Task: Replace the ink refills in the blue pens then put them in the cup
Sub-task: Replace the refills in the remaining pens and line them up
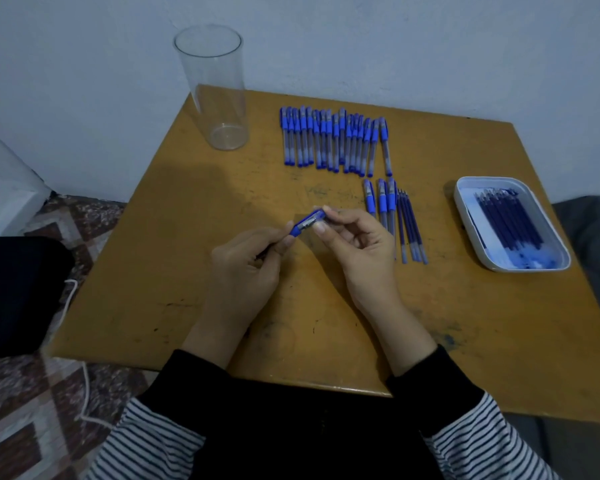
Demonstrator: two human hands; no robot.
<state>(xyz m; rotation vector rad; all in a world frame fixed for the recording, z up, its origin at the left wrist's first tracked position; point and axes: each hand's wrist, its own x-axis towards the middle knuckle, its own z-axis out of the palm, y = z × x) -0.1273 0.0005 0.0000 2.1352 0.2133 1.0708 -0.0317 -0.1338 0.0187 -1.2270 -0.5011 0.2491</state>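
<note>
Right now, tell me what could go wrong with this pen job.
1. The tall clear cup stands empty near the far edge of the table; a pen dropped in hard might tip it.
2. The right hand and left hand hold the blue pen, and loose refills lie just beside the right one; a nudge could roll them.
3. The white tray looks smeared with blue ink, which could get on the hands.
</note>
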